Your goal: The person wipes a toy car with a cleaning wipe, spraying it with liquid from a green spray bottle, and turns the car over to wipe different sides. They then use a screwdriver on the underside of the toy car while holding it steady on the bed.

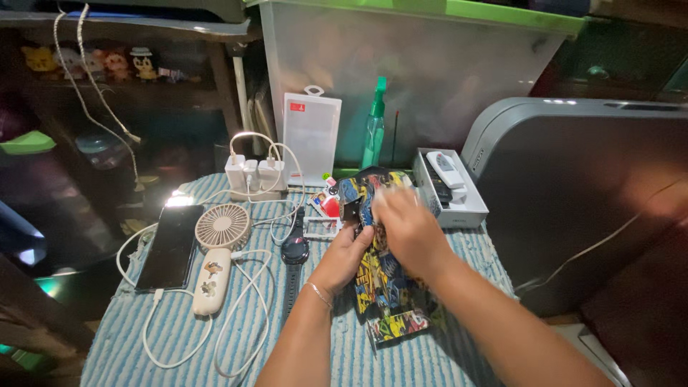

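Both hands meet just right of the frame's centre, over a colourfully printed phone case (378, 276) covered in comic-style pictures. The left hand (342, 259), a thin bracelet at its wrist, grips the case's left edge with the thumb curled over the front and the fingers tucked behind. The right hand (406, 228) lies across the upper part of the case, fingers bent and pressed down on it; its fingertips are blurred, so whether they pinch anything cannot be told. The case stands tilted above a blue-and-white striped cloth (172, 344) that fills the lower half of the frame, and another printed piece (398, 326) lies flat on the cloth just below it.

Left of the hands, a dark wristwatch (294, 251) lies on the cloth. Further left are a beige handheld fan (218, 251) and a black smartphone (170, 246), with white cables (236, 315) looping around them. Above those, at centre left, white chargers (254, 173) sit plugged into a power strip. Behind them stand a clear plastic package (310, 136) and a green spray bottle (373, 129). An open grey box (450, 188) holding small devices sits just right of the hands, beside a large grey machine (588, 186) at the right.
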